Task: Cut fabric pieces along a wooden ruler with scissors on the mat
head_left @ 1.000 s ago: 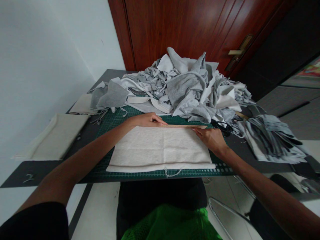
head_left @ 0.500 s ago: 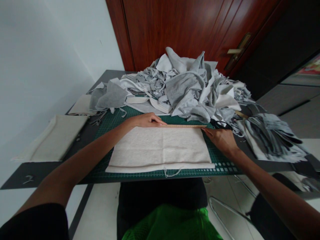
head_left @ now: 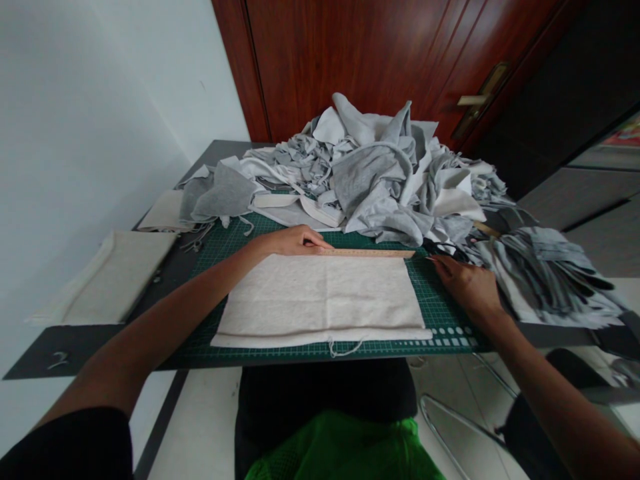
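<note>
A cream fabric piece [head_left: 325,293], folded flat with a thick hem along its near edge, lies on the green cutting mat [head_left: 430,293]. Across its far edge runs a wooden ruler [head_left: 373,253]. My left hand [head_left: 299,241] presses down on the ruler's left end with fingers together. Right of the fabric, my right hand [head_left: 466,283] is closed in a pinch, apart from ruler and cloth. A thin, pale-tipped object [head_left: 430,258] pokes out of its fingers; its kind is too small to tell.
A large heap of grey and white fabric scraps [head_left: 373,177] covers the table's back. Folded cream cloth [head_left: 125,267] lies left, a stack of grey pieces [head_left: 547,270] right. Black-handled scissors [head_left: 447,249], partly hidden, lie beyond my right hand. A loose thread [head_left: 345,348] hangs at the hem.
My right hand has moved right, away from the ruler's right end and the fabric corner, with the thin object still in its fingers. My left hand stays on the ruler.
</note>
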Demonstrator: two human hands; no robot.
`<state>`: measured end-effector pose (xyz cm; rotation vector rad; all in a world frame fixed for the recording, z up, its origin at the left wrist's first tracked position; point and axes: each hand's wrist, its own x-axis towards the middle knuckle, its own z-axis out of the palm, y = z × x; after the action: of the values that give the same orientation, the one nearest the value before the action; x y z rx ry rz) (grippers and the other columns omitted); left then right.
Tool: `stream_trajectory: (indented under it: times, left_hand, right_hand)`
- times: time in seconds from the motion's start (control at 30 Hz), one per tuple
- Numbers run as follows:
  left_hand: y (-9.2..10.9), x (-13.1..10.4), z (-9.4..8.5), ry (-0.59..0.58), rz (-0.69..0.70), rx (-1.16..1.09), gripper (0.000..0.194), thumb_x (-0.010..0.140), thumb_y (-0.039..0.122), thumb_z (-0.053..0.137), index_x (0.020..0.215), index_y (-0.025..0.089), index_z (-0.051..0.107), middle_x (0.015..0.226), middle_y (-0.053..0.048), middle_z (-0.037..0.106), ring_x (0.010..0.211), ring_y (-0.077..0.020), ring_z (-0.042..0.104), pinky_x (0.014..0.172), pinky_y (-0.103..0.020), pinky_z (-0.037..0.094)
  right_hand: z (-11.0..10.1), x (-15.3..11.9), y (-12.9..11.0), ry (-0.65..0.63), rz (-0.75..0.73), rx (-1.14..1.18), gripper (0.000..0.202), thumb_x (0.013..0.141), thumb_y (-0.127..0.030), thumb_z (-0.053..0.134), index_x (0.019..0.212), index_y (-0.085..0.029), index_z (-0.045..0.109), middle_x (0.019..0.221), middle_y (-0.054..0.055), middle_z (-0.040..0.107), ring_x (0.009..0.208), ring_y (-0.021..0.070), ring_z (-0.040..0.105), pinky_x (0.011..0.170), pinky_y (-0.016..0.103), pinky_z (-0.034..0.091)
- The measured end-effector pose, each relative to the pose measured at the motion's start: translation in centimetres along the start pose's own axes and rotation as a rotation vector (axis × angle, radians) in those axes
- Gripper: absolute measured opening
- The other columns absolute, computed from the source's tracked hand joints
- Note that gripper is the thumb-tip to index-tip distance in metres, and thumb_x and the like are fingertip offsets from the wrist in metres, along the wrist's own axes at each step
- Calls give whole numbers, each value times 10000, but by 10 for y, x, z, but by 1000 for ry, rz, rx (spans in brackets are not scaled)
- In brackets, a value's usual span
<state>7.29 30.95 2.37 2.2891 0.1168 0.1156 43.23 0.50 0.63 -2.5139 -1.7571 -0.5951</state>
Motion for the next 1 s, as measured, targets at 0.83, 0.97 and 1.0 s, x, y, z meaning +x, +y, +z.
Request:
stream_trajectory:
  times: [0.83,0.97,1.0]
  left_hand:
    - [23,-2,7,64,64,323,342,1118,386,569,1266,204,818,1134,-95,791,983,-175,719,875,-261,518]
    - [21,-2,6,77,100,320,323,1115,360,568,1204,198,833,1106,-91,788,937,-161,718,863,-251,520]
    - [20,-2,6,81,111,326,316,1113,350,567,1168,192,836,1095,-92,787,921,-157,715,857,-249,519]
  right_hand:
    - [5,69,-61,2,-567,570,360,1142,-329,493,1257,-180,800,1213,152,788,1131,293,748,1002,449,621]
    - [4,74,-62,-20,-549,561,379,1152,-331,471,1270,-164,790,1190,147,784,1115,288,748,976,422,621]
    - [5,75,-62,-22,-543,558,381,1154,-330,467,1278,-164,786,1196,146,784,1122,286,747,981,416,617]
